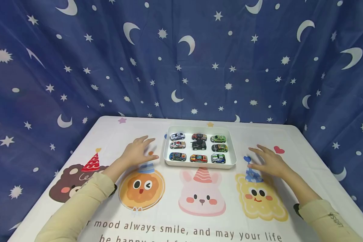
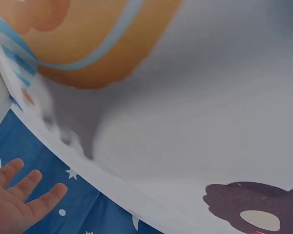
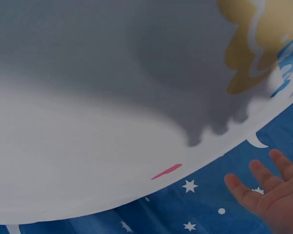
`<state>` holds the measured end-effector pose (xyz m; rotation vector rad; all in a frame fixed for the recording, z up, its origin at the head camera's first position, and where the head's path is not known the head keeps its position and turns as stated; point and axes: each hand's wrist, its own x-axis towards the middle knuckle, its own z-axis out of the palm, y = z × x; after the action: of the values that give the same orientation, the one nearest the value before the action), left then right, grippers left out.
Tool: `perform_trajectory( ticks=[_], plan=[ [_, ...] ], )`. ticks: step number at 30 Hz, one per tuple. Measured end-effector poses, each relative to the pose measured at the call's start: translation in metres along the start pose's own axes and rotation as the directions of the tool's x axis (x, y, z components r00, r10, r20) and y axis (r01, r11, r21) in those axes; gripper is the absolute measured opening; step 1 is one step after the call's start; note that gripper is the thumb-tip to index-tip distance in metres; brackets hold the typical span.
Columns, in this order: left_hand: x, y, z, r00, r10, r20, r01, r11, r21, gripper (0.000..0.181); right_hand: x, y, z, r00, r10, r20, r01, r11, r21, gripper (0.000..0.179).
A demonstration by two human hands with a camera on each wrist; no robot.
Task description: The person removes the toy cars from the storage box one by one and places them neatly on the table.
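A shallow white tray (image 1: 199, 164) stands on the table in the head view, holding several toy cars in rows. Among them are a white car (image 1: 177, 136) at the back left, a black vehicle (image 1: 198, 145) in the middle and a green car (image 1: 218, 138) at the back right. Left of the tray hovers my left hand (image 1: 137, 152), fingers spread and apart from it. On the other side, my right hand (image 1: 270, 161) is held off the tray too, its fingers loosely extended. Both wrist views show spread fingers with nothing in them.
The white tablecloth (image 1: 145, 127) carries printed cartoon figures and lettering. Behind the table's far edge hangs a blue curtain (image 1: 199, 84) with moons and stars. Part of a brown bear print (image 2: 254, 204) appears in the left wrist view.
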<state>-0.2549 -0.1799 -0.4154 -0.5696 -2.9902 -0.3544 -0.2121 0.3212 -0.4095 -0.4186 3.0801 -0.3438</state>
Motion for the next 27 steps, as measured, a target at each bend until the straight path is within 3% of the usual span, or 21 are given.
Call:
perform_trajectory(
  ticks=[10,18,27],
  plan=[
    [0.001,0.007,-0.001,0.998,0.027,-0.050,-0.029,0.999,-0.034,0.059,0.003,-0.004,0.000,0.999,-0.036,-0.019,0.037,0.996,0.077,0.043],
    [-0.002,0.009,-0.005,1.000,-0.024,-0.017,0.023,0.997,-0.077,0.039,0.002,-0.008,0.000,0.999,-0.025,-0.021,0.028,0.988,0.150,0.040],
    [0.001,0.015,-0.005,0.998,-0.036,-0.047,0.029,0.990,-0.135,0.031,0.002,-0.018,-0.006,0.999,0.010,-0.052,0.000,0.981,0.196,0.038]
  ],
)
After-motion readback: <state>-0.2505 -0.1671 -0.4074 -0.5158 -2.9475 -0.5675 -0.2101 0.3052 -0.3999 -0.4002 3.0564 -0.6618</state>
